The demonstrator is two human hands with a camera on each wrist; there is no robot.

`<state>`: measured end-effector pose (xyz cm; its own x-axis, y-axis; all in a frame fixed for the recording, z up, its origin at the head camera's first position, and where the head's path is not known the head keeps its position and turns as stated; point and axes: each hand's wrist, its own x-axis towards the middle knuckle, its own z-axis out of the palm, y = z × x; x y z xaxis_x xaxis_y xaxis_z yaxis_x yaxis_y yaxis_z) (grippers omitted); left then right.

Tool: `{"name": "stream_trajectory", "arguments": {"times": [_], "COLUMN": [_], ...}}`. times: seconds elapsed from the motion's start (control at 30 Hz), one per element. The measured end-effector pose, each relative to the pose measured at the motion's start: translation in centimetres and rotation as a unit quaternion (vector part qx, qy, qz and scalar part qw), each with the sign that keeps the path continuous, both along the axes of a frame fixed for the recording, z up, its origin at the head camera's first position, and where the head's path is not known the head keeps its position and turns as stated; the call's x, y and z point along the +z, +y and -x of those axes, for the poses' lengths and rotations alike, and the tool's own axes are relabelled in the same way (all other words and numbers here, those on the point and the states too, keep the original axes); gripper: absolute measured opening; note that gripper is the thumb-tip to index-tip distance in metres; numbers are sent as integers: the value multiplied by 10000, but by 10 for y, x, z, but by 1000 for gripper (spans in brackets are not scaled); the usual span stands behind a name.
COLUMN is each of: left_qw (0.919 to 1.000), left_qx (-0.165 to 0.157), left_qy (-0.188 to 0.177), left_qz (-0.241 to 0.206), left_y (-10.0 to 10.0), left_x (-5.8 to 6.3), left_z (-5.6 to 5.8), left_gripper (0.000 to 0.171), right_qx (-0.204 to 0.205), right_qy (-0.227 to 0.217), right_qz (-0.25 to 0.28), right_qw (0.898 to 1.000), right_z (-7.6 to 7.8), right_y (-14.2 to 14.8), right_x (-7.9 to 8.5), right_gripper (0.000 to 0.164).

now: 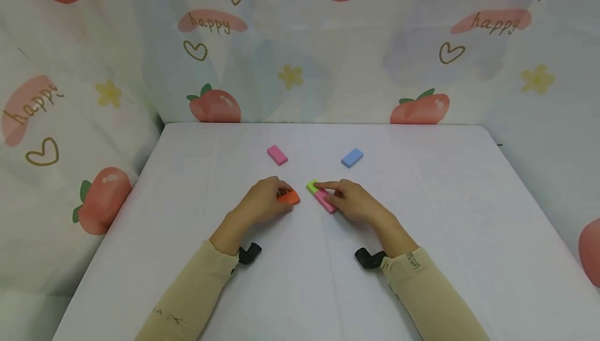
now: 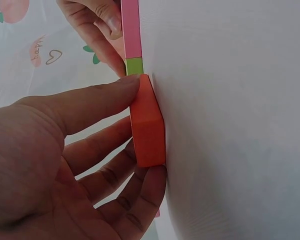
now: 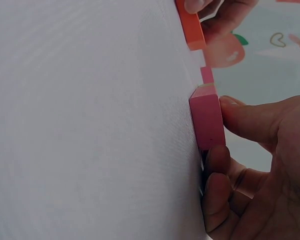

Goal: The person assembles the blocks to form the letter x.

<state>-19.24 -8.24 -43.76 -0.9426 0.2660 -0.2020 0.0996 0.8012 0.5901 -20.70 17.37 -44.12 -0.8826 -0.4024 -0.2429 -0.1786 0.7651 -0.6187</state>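
My left hand (image 1: pixel 264 200) grips an orange block (image 1: pixel 290 198) low at the white table, thumb on one side and fingers on the other. To its right, a pink block (image 1: pixel 325 201) and a short lime-green piece (image 1: pixel 312 187) lie in line, end to end. My right hand (image 1: pixel 353 199) holds the pink block between thumb and curled fingers, with the index finger reaching over the green piece. A small gap separates the orange block from the green piece in the head view. The right wrist view shows the near end of the pink block (image 3: pixel 208 121).
Farther back on the white table (image 1: pixel 412 200) lie a second pink block (image 1: pixel 277 155) on the left and a blue block (image 1: pixel 352 158) on the right. A printed cloth backdrop (image 1: pixel 337 54) rises behind the table and along its left side.
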Motion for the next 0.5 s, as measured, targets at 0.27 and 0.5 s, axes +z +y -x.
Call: {"name": "stream_trajectory", "arguments": {"times": [0.27,0.5], "left_qw": [10000,10000], "left_qx": [15,5], "left_qy": [-45,-88], "left_qz": [27,30], "left_y": [2,5], "left_x": [1,1], "left_z": [1,2], "left_gripper": [43,43], "right_qx": [-31,-32], "right_qy": [-52,-43], "right_qz": [-14,-20], "right_qw": [10000,10000], "right_z": [0,-1], "right_y": [0,0], "right_x": [1,1], "right_gripper": [42,42]}}
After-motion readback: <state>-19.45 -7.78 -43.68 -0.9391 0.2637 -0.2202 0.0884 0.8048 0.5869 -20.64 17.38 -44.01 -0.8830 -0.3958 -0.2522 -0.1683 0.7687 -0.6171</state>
